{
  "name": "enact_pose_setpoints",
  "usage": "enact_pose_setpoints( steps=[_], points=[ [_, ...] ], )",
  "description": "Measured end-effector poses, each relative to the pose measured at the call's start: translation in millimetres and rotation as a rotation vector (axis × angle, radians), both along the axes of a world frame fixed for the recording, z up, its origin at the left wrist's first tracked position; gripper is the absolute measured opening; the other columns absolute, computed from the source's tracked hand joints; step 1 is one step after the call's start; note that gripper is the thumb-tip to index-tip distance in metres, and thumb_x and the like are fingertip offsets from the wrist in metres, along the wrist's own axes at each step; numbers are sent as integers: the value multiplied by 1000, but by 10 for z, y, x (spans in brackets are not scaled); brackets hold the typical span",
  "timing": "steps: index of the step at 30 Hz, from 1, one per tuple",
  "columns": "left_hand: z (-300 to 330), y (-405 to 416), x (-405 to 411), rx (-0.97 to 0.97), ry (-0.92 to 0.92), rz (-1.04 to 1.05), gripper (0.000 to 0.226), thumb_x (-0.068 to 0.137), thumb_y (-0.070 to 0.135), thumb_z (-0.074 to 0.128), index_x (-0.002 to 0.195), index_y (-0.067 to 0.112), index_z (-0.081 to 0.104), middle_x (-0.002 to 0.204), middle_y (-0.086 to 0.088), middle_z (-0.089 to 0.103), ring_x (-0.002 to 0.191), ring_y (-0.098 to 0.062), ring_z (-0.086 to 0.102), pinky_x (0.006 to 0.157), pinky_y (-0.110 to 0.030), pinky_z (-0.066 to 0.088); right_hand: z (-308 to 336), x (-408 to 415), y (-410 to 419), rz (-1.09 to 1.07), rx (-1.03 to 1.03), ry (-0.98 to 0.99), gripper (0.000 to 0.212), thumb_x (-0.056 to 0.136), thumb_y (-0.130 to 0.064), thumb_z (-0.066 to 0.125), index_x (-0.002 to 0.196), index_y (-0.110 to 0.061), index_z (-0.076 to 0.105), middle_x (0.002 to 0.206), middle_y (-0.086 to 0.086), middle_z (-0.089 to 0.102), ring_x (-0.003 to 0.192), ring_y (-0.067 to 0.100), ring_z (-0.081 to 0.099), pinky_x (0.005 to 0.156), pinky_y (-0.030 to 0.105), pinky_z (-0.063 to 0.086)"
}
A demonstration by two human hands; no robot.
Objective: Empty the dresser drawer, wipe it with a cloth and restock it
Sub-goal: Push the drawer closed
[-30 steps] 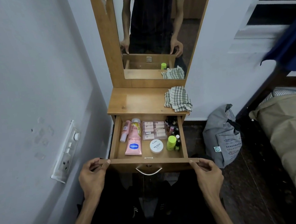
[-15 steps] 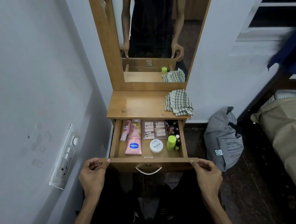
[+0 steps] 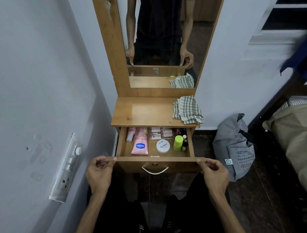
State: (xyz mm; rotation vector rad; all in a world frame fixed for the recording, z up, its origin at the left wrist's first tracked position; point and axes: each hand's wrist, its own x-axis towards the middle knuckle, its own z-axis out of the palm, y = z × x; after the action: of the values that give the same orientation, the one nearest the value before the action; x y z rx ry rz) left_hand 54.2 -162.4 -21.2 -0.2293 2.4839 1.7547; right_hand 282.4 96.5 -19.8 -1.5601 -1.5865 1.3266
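- Pinching the drawer [image 3: 153, 156] front panel's two ends, left hand [image 3: 100, 173] and right hand [image 3: 213, 172] hold nothing else.
- Drawer stands pulled out, fully stocked.
- Pink tube [image 3: 140, 143] lies lengthwise front-to-back, left of drawer centre, nearer the left hand.
- Cloth [image 3: 186, 109] sits above the drawer's right rear.

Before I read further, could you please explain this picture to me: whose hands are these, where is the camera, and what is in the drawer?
The camera sits on a person's head and looks down, so the two bare hands belong to that person; the mirror shows the same person. The left hand and right hand each pinch one end of the open wooden drawer's front edge. Inside lie a pink lotion tube, a round white jar, a lime-green bottle and small cosmetics. A checked grey-and-white cloth rests on the wooden dresser top, untouched.
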Motion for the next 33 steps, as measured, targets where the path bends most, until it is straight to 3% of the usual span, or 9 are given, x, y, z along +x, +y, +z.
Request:
enact_pose_setpoints(
  steps=[5,9,16,18,21,23,29,33],
  points=[
    [-67,87,-137,3,19,9,34,75,21,90,98,12,68,91,-8,71,85,-24,68,82,-36,57,-33,-122,106,-2,-33,42,29,66,-53,84,86,-33,74,81,-12,76,83,10,74,87,48,61],
    [-30,202,-211,-7,23,16,36,77,21,89,103,9,67,85,-8,67,79,-22,64,76,-32,53,-54,-243,200,-10,-52,71,39,61,-58,84,86,-30,75,82,-12,77,83,11,74,86,48,62],
    [-46,407,-375,68,-47,69,36,78,24,88,103,12,66,77,2,69,78,-18,66,88,-39,56,-358,-453,459,-104,-152,137,55,50,-66,89,84,-25,75,82,-7,78,84,15,76,85,47,62],
    [-31,471,-374,115,-64,95,36,79,25,87,104,10,66,80,1,70,80,-17,67,88,-37,56,-257,-536,416,-150,-189,170,52,51,-59,92,82,-21,76,82,-3,78,82,17,77,84,46,63],
    [-17,560,-363,231,-127,143,34,84,22,83,109,10,64,95,-5,73,86,-17,70,78,-24,54,-169,-692,388,-236,-258,268,35,69,-31,95,88,-8,77,86,9,78,81,22,78,82,42,64],
    [-64,601,-388,359,-188,144,37,89,21,78,118,7,61,108,-10,73,96,-20,73,84,-26,58,-163,-784,395,-291,-288,335,30,75,-21,92,91,-1,76,88,11,78,84,24,78,81,36,64],
    [-56,740,-517,568,-317,85,48,96,19,67,139,4,53,128,-17,65,118,-27,66,92,-32,58,-75,-1020,432,-332,-317,379,27,84,-16,85,100,3,75,91,11,76,80,15,73,81,32,63],
    [26,870,-633,629,-360,64,43,97,20,66,136,7,55,130,-15,60,124,-27,60,95,-34,57,-26,-1156,485,-309,-313,369,25,89,-13,78,108,4,73,95,11,75,82,16,74,83,33,63]
  ],
)
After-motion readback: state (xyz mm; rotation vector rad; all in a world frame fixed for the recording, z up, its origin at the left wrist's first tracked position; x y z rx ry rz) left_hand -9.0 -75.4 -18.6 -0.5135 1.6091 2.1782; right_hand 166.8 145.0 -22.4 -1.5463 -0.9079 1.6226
